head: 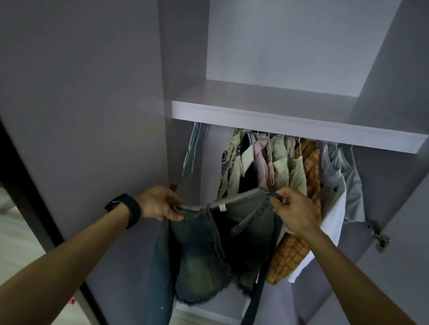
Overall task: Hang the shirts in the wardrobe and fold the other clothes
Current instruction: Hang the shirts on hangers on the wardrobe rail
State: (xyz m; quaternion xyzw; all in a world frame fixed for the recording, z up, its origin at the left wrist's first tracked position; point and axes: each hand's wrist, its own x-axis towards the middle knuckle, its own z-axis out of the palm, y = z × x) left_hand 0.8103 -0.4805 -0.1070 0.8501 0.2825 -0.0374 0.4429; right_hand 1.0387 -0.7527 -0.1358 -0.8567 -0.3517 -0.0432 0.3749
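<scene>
I hold a faded denim garment [201, 253] with frayed hems up in front of the open wardrobe [298, 125]. My left hand [157, 204] grips its top edge at the left. At the right end of that edge my right hand [294, 211] pinches the fabric. The denim hangs down between my arms, with long strips trailing toward the floor. Behind it, several shirts [280, 165] hang on hangers from the rail under the shelf, among them an orange checked one [308, 159] and a white one [334, 187].
Empty hangers [192, 150] hang at the rail's left end. The wardrobe's left door [84, 101] stands open beside my left arm, and the right door [412, 178] with its hinges is open at the right. Pale floor shows at the lower left.
</scene>
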